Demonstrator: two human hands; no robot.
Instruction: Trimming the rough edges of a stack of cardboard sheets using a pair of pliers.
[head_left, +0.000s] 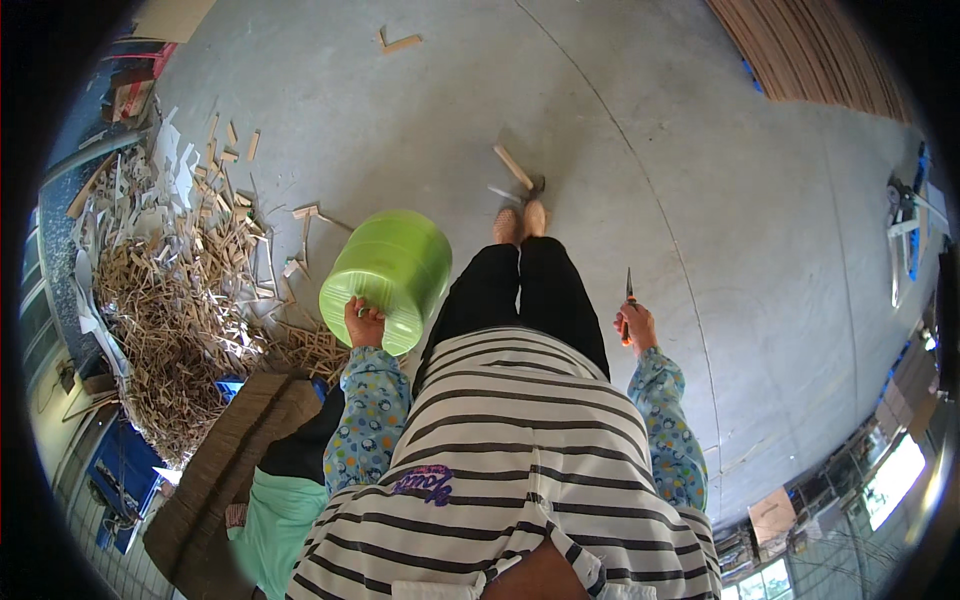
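My left hand (364, 323) is closed on the end of a bright green, round plastic stool or tub (392, 262), tilted on its side beside my left leg. Its far side is hidden, so I cannot tell exactly which it is. Out to the right, my right hand (637, 328) grips orange-handled pliers (629, 298), whose dark, narrow tip points away from me. Patterned blue sleeves cover both forearms. I am upright, with my feet (521, 220) on the grey concrete floor.
A large heap of cardboard scraps (170, 310) spreads along the left. Nearer lies a brown padded or cardboard piece (230, 470), beside a person in a mint-green top (285, 520). Loose strips (513, 166) lie ahead of my feet. Stacked brown sheets (815, 55) stand far right.
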